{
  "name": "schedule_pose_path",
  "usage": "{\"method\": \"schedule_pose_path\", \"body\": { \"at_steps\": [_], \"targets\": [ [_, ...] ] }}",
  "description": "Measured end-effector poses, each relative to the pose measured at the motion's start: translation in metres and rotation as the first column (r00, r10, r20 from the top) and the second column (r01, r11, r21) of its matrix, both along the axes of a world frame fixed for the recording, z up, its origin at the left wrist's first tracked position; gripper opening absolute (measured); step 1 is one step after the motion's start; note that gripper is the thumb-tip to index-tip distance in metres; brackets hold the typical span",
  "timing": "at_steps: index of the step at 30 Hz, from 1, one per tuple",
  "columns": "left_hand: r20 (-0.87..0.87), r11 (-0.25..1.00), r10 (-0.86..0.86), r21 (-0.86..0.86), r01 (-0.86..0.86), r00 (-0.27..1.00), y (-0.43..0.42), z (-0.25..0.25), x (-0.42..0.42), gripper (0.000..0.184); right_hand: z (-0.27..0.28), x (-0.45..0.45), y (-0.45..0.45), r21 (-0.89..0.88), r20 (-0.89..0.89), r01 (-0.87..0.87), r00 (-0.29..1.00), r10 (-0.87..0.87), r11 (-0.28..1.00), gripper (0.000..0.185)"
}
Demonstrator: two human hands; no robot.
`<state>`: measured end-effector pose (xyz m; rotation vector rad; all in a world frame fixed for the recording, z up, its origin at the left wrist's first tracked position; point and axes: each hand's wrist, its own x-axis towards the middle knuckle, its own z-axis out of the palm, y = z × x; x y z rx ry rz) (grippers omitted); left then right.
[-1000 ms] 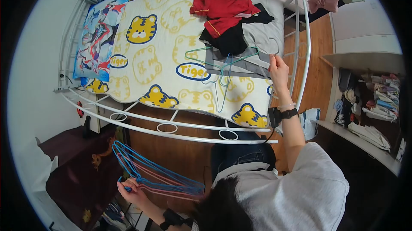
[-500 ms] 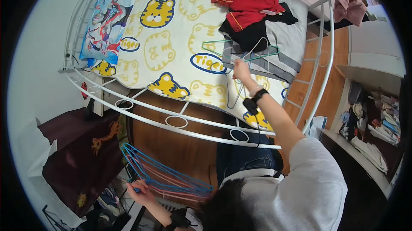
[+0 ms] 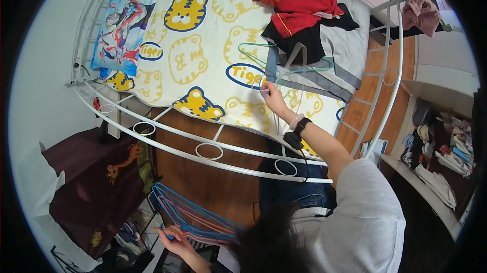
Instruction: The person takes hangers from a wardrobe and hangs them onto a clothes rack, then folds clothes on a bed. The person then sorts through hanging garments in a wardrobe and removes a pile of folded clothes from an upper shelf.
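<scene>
Blue-pink hangers (image 3: pixel 200 220): bundle, right of left fingers; likely light, springy; grip by gathered hooks.
Green hanger (image 3: pixel 317 68): beyond right fingertips; likely stiff, slippery; lift by neck.
Left hand (image 3: pixel 175 238): curled round bundle's end.
Right hand (image 3: pixel 274 98): closed on wire (image 3: pixel 261 87); which hanger's, cannot tell.

The bundled slim blue and pink hangers (image 3: pixel 195 217) look like smooth plastic with a slight gloss; the thin pale-green hanger (image 3: pixel 304 69) has a similarly smooth finish. The white tubular bed frame (image 3: pixel 304 178) appears to be painted metal, smooth and shiny. The white tiger-print bedsheet (image 3: pixel 218 45) is matt cloth, and the crumpled red garment (image 3: pixel 304 2) is creased fabric. The brown plank floor (image 3: pixel 213 187) looks like wood with a soft sheen.
</scene>
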<state>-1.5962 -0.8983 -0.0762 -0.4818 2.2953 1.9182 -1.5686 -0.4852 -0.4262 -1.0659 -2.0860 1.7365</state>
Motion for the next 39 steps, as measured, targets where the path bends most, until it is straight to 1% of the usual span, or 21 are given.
{"method": "schedule_pose_path", "body": {
  "at_steps": [2,3,5,6,9,10,13,14,17,18,19,21,23,24,27,28,32,33,35,36,39],
  "targets": [
    [-0.004,1.000,-0.013,0.012,0.013,1.000,0.000,-0.007,-0.003,0.047,0.054,0.006,0.006,0.110,0.031,-0.230,0.973,0.228,0.967,0.031],
    [-0.004,1.000,-0.018,0.017,0.018,1.000,0.000,-0.011,-0.004,0.046,0.080,0.007,0.011,0.162,0.056,-0.342,0.940,0.337,0.926,0.033],
    [0.005,0.999,-0.009,0.038,0.009,1.000,0.008,-0.014,-0.005,0.046,0.123,0.007,0.019,0.297,0.066,-0.425,0.902,0.426,0.855,0.035],
    [0.013,0.999,0.003,0.053,-0.004,1.000,0.018,-0.013,-0.007,0.046,0.132,0.006,0.021,0.360,0.074,-0.462,0.880,0.468,0.811,0.036],
    [0.016,0.994,-0.026,0.103,0.024,1.000,0.023,-0.013,-0.009,0.046,0.125,0.005,0.051,0.341,0.095,-0.421,0.905,0.414,0.841,0.033],
    [0.012,0.992,-0.046,0.117,0.044,0.999,0.022,-0.013,-0.009,0.046,0.119,0.003,0.062,0.407,0.096,-0.380,0.922,0.374,0.831,0.026],
    [-0.015,0.994,-0.074,0.082,0.074,0.997,0.021,-0.013,-0.008,0.046,0.116,0.000,0.084,0.311,0.222,-0.353,0.930,0.294,0.882,0.026],
    [-0.001,0.995,-0.073,0.074,0.073,0.997,0.021,-0.012,-0.008,0.046,0.110,0.000,0.084,0.154,0.095,-0.204,0.977,0.192,0.967,0.029],
    [0.009,0.997,-0.060,0.050,0.059,0.998,0.022,-0.011,-0.009,0.046,0.139,-0.004,0.090,0.082,-0.106,0.019,0.994,-0.010,0.996,0.035],
    [-0.005,0.998,-0.047,0.037,0.047,0.999,0.021,-0.012,-0.008,0.046,0.150,-0.003,0.097,0.130,-0.104,0.065,0.993,-0.052,0.989,0.039],
    [-0.019,0.999,-0.035,0.024,0.036,0.999,0.021,-0.013,-0.008,0.046,0.156,-0.003,0.101,0.084,-0.119,0.184,0.978,-0.174,0.979,0.041],
    [-0.027,0.999,-0.033,0.022,0.033,0.999,0.020,-0.013,-0.007,0.045,0.177,0.001,0.114,-0.162,-0.203,0.346,0.905,-0.374,0.924,0.039],
    [-0.039,0.999,-0.028,0.036,0.030,0.999,0.019,-0.011,-0.008,0.045,0.213,0.009,0.122,-0.287,-0.286,0.410,0.826,-0.486,0.866,0.037],
    [-0.044,0.998,-0.022,0.051,0.024,0.999,0.020,-0.010,-0.008,0.045,0.230,0.016,0.126,-0.327,-0.312,0.408,0.805,-0.505,0.852,0.033],
    [-0.077,0.992,-0.058,0.111,0.067,0.995,0.025,-0.003,-0.007,0.045,0.295,0.028,0.125,-0.207,-0.392,0.341,0.830,-0.397,0.917,0.028],
    [-0.089,0.987,-0.081,0.133,0.093,0.993,0.026,0.000,-0.006,0.045,0.311,0.033,0.124,-0.202,-0.398,0.306,0.842,-0.363,0.930,0.025],
    [-0.246,0.931,-0.234,0.221,0.290,0.941,0.016,0.004,-0.004,0.040,0.372,0.053,0.116,-0.212,-0.455,0.258,0.828,-0.329,0.943,0.022],
    [-0.258,0.931,-0.227,0.225,0.287,0.939,0.013,0.006,-0.002,0.039,0.387,0.060,0.114,-0.127,-0.492,0.241,0.827,-0.272,0.962,0.022],
    [-0.282,0.930,-0.210,0.239,0.281,0.936,0.006,0.009,0.005,0.038,0.427,0.074,0.102,-0.069,-0.567,0.200,0.798,-0.204,0.977,0.022],
    [-0.315,0.930,-0.203,0.235,0.284,0.927,0.003,0.011,0.009,0.037,0.452,0.077,0.092,-0.042,-0.565,0.238,0.796,-0.219,0.970,0.022],
    [-0.342,0.903,-0.285,0.218,0.371,0.895,-0.021,0.012,0.016,0.035,0.510,0.089,0.066,0.129,-0.672,0.125,0.740,-0.006,0.984,0.023]
  ]
}}
